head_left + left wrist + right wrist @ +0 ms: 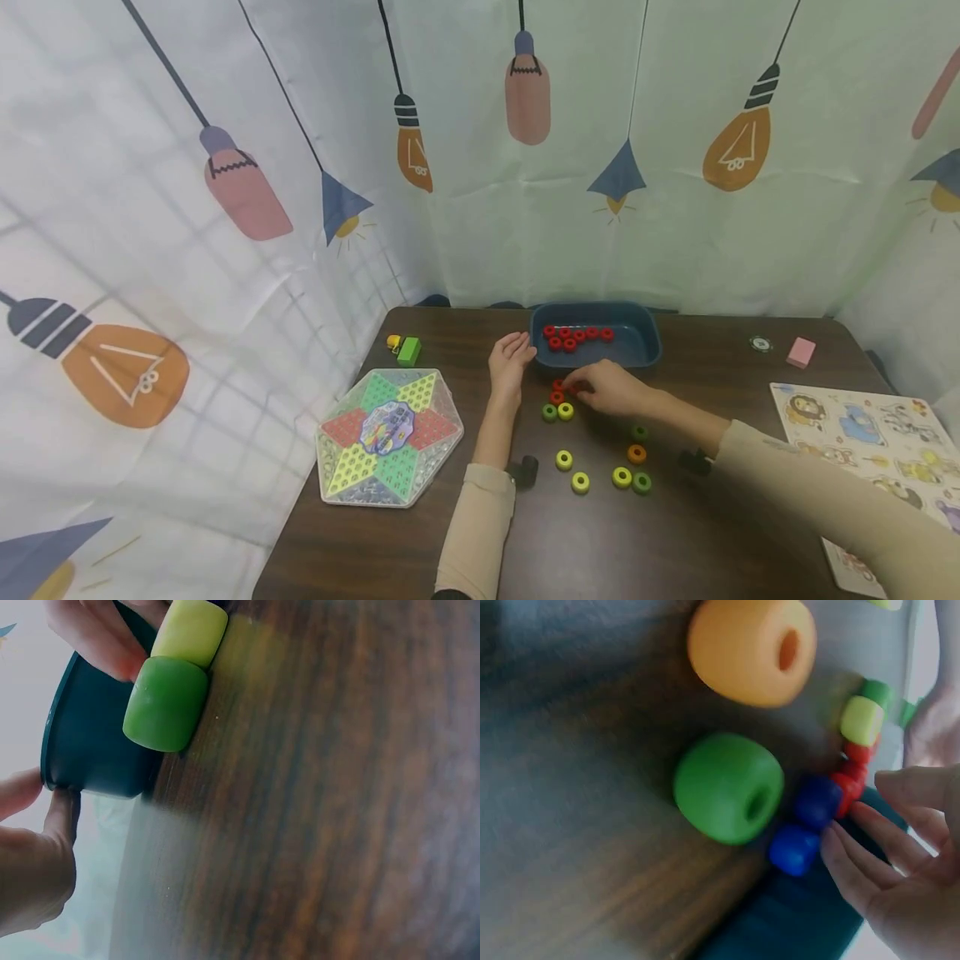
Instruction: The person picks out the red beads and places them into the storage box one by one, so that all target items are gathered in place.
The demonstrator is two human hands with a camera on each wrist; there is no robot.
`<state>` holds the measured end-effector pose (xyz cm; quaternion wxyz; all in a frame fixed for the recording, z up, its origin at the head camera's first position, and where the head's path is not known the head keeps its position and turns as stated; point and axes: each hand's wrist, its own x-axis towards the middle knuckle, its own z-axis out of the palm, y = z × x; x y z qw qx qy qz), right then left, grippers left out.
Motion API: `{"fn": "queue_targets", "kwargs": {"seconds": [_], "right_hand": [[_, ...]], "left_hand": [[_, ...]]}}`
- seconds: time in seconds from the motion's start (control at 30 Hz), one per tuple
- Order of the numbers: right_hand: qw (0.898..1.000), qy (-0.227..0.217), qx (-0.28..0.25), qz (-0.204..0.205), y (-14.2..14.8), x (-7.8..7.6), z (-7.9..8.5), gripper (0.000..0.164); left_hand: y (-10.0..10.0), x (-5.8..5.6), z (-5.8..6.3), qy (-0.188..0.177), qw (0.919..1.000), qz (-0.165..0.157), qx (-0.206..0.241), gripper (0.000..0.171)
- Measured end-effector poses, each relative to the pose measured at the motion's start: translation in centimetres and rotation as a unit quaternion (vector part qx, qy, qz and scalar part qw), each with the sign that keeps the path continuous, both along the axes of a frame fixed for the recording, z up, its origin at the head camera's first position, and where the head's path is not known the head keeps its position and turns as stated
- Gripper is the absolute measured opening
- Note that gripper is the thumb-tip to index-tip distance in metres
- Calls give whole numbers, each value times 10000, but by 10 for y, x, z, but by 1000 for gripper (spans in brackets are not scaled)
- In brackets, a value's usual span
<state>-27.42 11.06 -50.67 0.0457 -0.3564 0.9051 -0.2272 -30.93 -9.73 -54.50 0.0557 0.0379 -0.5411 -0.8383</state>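
Observation:
My left hand (pixel 512 362) is beside the left end of a dark blue bin (pixel 596 358), its fingertips at the bin's wall in the left wrist view. My right hand (pixel 611 387) reaches low over the table before the bin. Its thumb and fingertips are spread about a red bead (pixel 846 791) at the end of a short row, with two blue beads (pixel 795 850) by the other fingertips. Those blue beads are hidden in the head view. A green bead (pixel 550 412) and a yellow bead (pixel 566 411) sit nearer me. Several red beads (pixel 570 344) lie in the bin.
Loose yellow, green and orange beads (pixel 637 454) lie across the table. At left are a Chinese checkers board (pixel 386 442) and a green block (pixel 408 352). On the right lie an animal picture board (pixel 855 425), a pink block (pixel 801 352) and a round chip (pixel 761 343).

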Motion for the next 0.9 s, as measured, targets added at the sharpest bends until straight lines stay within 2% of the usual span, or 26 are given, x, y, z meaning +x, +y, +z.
{"fn": "queue_targets", "kwargs": {"seconds": [0.23,0.33,0.57,0.77,0.9], "right_hand": [[9996,242,41,-127,-5,1,-11,25],[9998,166,-77,-56,-6,0,-13,24],[9967,-677,-439,-56,-7,-2,-16,30],[9941,-935,-487,-247,-4,-2,-15,17],[9875,-1367,-685,-373,-3,-2,-17,18]], "left_hand": [[1,-2,1,23,9996,67,-268,51],[2,-2,1,34,9994,146,-324,49],[1,-2,-2,-31,9995,175,-272,48],[1,-2,-3,-45,9994,168,-300,47],[0,-2,-2,-44,9995,155,-285,48]]}}
